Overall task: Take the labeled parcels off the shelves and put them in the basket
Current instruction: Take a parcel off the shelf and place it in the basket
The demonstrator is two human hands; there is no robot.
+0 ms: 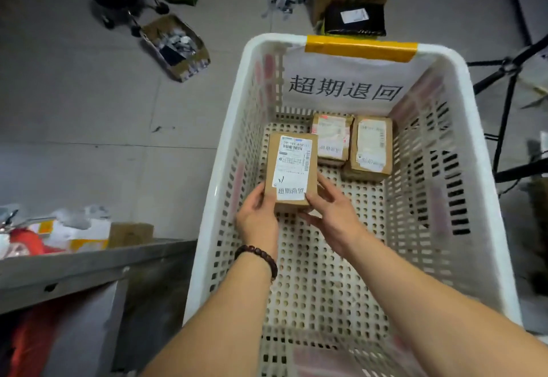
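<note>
We see the brown parcel (pixel 292 169) inside the white basket (pixel 225 154), toward its left side, label facing up. Its long axis runs front to back, away from us toward the far wall; barcode end is far, near end sits in both hands. Can't tell if it rests on the perforated floor or hangs just above it. Left hand (pixel 257 216) grips the near-left corner, fingers curled round the edge w/ the thumb on the side. Right hand (pixel 332 213) is only half closed: thumb lies along the right edge, fingers curl at and under the near-right corner, so it holds the parcel too. A bead bracelet (pixel 258 255) sits on the left wrist. Two more labeled parcels (pixel 333 139) (pixel 372 146) lie side by side at the far end, labels up, long axes the same way. A paper sign (pixel 344 89) w/ printed characters hangs on the far wall under yellow tape (pixel 360 47). A grey shelf (pixel 74 264) stands to the left.
</note>
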